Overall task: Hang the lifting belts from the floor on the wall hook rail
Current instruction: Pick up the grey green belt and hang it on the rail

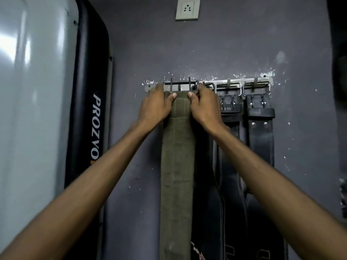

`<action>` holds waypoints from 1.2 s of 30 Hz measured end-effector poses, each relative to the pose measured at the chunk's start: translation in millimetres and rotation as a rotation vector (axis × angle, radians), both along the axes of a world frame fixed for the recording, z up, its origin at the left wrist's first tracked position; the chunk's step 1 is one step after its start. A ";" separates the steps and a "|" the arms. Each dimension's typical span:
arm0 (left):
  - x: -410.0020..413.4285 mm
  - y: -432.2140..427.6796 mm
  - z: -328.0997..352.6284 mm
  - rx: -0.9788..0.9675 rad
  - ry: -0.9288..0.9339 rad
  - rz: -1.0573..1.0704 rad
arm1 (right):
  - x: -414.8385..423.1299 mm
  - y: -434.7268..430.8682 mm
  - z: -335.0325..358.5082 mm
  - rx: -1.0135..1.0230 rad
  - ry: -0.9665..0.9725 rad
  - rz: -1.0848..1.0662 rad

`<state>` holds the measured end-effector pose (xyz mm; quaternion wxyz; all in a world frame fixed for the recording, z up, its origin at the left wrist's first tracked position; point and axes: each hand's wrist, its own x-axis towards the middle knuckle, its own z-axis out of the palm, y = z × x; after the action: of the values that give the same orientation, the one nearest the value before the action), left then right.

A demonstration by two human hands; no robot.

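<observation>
Arms (84, 188) reach up to wall. Left hand (155, 106) and right hand (203, 105) clamp green belt (177, 166) by its top edges, thumbs on front. Buckle (181, 85) at left end of rail (148, 88); black belts (261, 137) hang toward right end. Risk: buckle maybe not seated on rail, so letting go drops belt.

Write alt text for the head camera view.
The left hand and right hand grip the top of an olive belt, holding its buckle at the left end of a hook rail on a grey wall. Black belts hang to its right; a wall socket sits above.
</observation>
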<state>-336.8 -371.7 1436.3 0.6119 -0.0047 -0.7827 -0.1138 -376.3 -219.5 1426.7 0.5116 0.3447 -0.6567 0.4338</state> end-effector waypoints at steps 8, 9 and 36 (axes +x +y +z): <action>-58.7 -12.0 35.0 0.062 -0.119 0.048 | -52.8 -17.1 40.1 0.160 0.008 -0.243; -63.9 -12.0 30.0 0.074 -0.143 0.047 | -55.8 -18.4 35.6 0.174 0.035 -0.278; 60.3 5.5 -131.4 0.032 -0.371 -0.036 | 25.2 17.4 -125.7 0.174 -0.209 -0.190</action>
<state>-276.5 -366.3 1304.9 0.4548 0.0119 -0.8801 -0.1361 -351.1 -202.1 1300.9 0.4473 0.2770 -0.7711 0.3586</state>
